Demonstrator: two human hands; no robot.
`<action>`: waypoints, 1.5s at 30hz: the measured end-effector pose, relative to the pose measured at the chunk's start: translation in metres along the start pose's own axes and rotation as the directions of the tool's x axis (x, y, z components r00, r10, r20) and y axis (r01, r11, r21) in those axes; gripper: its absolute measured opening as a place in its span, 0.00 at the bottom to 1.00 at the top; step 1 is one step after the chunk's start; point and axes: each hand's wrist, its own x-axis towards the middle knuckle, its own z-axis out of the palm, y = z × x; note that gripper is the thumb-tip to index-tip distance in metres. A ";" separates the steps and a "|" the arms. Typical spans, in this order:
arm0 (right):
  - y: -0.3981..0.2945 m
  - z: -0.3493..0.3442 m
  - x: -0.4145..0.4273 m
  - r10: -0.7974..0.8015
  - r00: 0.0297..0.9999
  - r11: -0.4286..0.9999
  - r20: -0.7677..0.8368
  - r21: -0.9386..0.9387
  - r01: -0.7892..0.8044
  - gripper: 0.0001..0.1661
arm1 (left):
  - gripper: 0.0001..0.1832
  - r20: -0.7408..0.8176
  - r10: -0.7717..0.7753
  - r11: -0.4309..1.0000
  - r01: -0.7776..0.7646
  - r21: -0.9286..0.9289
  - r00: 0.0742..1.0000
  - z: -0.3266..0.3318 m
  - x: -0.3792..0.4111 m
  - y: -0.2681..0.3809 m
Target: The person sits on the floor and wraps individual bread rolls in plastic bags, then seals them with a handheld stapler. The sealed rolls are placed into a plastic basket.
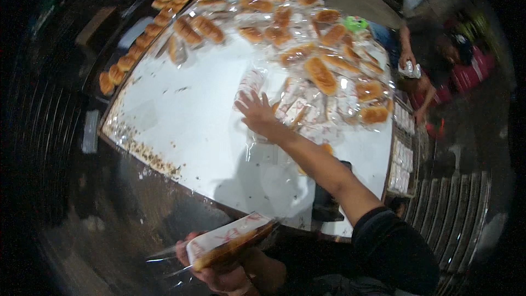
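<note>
Near the bottom of the view, my left hand (224,277) grips a long bread loaf (234,244) in clear plastic film, with a white printed paper or tray along one side. Loose film sticks out to the left. My right hand (257,113) reaches over the white tabletop (181,102), fingers spread over a clear printed plastic bag (251,82); whether the fingers touch it is unclear. Right of that hand, many wrapped loaves lie heaped, among them a golden one (320,76) on top. Two more wrapped loaves (207,28) lie at the upper left of the table.
Unwrapped buns (125,62) line the left table edge. Crumbs (150,158) gather at the near left corner. A dark object (328,197) stands at the near edge beneath my right arm. On the right, a crate (404,193) holds white packets; another person's hand (407,57) holds a packet.
</note>
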 end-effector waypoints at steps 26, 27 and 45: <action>-0.089 -0.195 -0.510 0.826 0.563 -0.252 -0.030 0.873 0.417 0.14 | 0.07 0.927 0.110 0.982 0.103 -0.156 0.359 0.081 -0.284 -0.015; -0.089 -0.198 -0.512 0.807 0.589 -0.339 -0.032 0.792 0.508 0.14 | 0.07 0.923 0.171 0.982 0.018 -0.189 0.344 0.081 -0.283 -0.012; -0.090 -0.205 -0.517 0.758 0.646 -0.215 0.086 0.969 0.124 0.11 | 0.07 0.894 -0.005 0.947 0.289 -0.140 0.449 0.074 -0.292 -0.011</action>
